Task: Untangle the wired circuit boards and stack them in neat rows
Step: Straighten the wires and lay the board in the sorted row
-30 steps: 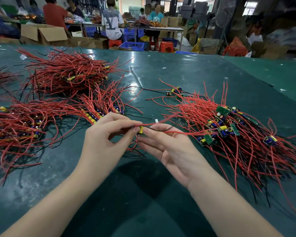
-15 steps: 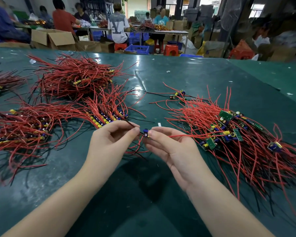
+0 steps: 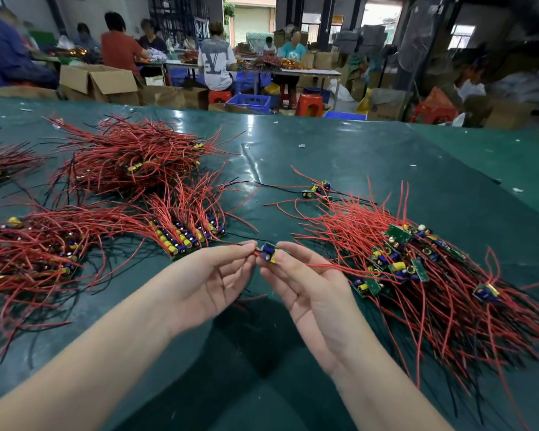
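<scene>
Between both hands I hold one small circuit board (image 3: 269,251) with blue and yellow parts, just above the green table (image 3: 355,157). My right hand (image 3: 305,284) pinches the board itself. My left hand (image 3: 213,275) pinches its red wire at the board's left end. A tangled heap of boards (image 3: 423,269) with red and black wires lies to the right, and one red wire runs from it to my right hand. A neat row of stacked boards (image 3: 187,237) lies just left of my hands.
More wired bundles lie at the left (image 3: 44,253) and far left (image 3: 131,157). A lone board (image 3: 316,188) sits beyond the heap. People work at tables behind, among cardboard boxes (image 3: 100,82) and red stools (image 3: 308,104).
The board between my fingers has turned and now shows more of its blue and yellow parts. Both hands have stayed close together in front of me; the view has shifted slightly.
</scene>
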`<state>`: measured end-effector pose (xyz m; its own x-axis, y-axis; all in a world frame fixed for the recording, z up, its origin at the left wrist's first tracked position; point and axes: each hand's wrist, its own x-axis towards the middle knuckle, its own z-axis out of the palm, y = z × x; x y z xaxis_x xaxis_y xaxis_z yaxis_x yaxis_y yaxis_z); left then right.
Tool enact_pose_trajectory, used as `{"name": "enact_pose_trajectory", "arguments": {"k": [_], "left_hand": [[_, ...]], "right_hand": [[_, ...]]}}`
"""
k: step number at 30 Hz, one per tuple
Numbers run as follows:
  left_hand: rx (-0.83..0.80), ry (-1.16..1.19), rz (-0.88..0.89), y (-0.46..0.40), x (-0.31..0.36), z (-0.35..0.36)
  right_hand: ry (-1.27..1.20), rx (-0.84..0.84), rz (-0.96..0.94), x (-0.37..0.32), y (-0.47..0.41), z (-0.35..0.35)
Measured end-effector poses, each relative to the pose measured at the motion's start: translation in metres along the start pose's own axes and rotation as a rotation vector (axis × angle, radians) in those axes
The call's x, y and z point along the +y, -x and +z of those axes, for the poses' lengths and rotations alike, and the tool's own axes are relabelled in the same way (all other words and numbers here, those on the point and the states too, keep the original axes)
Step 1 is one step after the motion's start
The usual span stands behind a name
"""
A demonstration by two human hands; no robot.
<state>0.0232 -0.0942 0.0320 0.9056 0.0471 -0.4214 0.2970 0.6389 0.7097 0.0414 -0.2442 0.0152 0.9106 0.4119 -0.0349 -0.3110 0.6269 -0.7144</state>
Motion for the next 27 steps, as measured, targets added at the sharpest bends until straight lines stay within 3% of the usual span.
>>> {"name": "enact_pose_trajectory", "arguments": {"k": [9,16,22,27], "left_hand": [[-0.006,0.033,0.263,-0.003,-0.012,-0.003],[0.002,0.096,0.164,0.003,-0.009,-0.008],[0.024,0.032,0.446,-0.001,-0.006,-0.016],[0.062,0.001,0.502,-0.005,-0.007,-0.021]], "right_hand": [[-0.039,0.076,0.04,0.003,-0.006,-0.004],[-0.033,0.034,0.054,0.007,-0.003,-0.003],[-0.008,0.051,0.031,0.007,-0.003,-0.003],[0.007,0.097,0.019,0.009,-0.006,-0.003]]}}
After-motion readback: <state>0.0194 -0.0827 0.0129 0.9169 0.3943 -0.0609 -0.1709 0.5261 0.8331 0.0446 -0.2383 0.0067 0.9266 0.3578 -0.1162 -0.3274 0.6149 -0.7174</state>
